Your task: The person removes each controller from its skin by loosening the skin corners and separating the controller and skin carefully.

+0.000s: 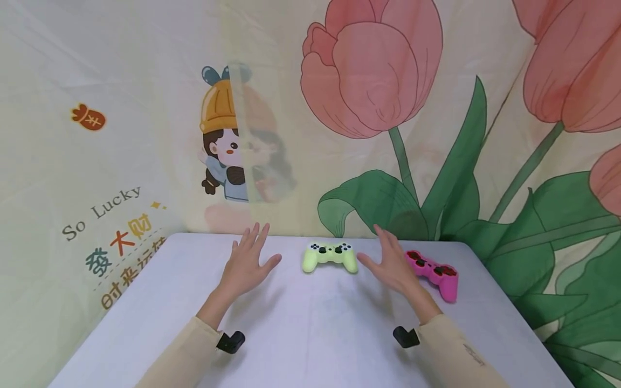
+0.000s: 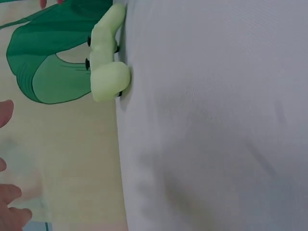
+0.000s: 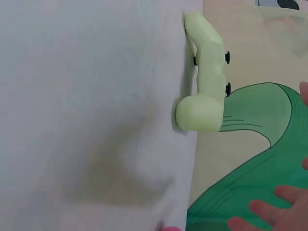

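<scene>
A pale green game controller (image 1: 330, 257) lies near the table's far edge, between the two hands. My left hand (image 1: 246, 265) is raised over the table to its left, fingers spread and holding nothing. On the other side my right hand (image 1: 390, 262) hovers close to the controller's right grip, its fingers straight and apart. A pink game controller (image 1: 439, 274) lies angled just right of that hand, which overlaps its left end in the head view. Both wrist views show the green controller side-on, with fingertips (image 2: 10, 211) at the left wrist view's edge and fingers (image 3: 269, 211) at the right wrist view's.
A white cloth covers the table (image 1: 310, 334). Behind it hangs a curtain (image 1: 271, 32) printed with tulips, a cartoon figure and lettering. Black wrist mounts (image 1: 231, 342) sit on the beige sleeves (image 1: 186, 353).
</scene>
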A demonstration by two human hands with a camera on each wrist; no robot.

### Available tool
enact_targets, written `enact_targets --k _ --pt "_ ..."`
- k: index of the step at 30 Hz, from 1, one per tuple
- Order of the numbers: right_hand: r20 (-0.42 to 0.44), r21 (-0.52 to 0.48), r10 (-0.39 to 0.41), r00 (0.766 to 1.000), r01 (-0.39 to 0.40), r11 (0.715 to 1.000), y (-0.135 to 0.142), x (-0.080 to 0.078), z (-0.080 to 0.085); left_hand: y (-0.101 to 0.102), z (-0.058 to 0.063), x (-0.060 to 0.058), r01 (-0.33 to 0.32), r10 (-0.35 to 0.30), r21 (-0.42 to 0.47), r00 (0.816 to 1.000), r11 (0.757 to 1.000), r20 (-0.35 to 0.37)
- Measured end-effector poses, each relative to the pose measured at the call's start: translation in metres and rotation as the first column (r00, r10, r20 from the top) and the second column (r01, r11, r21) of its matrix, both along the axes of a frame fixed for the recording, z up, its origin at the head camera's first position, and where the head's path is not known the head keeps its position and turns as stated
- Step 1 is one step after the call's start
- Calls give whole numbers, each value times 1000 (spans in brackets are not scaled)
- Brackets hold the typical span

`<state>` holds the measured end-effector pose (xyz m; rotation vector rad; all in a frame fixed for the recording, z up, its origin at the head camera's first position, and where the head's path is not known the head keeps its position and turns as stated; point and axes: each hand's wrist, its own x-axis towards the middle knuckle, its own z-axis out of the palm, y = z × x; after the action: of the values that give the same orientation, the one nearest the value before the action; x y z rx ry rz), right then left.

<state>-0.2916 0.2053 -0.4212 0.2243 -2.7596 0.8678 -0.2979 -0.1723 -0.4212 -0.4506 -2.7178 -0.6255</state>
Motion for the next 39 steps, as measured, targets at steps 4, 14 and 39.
enact_targets --k 4,14,39 --pt "35 -74 22 999 -19 997 -8 -8 -2 10 -3 -8 -1 -7 97 997 995 82" --pt "119 -322 53 992 -12 947 -14 -30 -17 36 -10 -28 17 -71 278 980 960 184" --pt "320 -418 47 946 96 903 -36 -52 -45 90 -52 -54 -26 -197 530 912 848 360"
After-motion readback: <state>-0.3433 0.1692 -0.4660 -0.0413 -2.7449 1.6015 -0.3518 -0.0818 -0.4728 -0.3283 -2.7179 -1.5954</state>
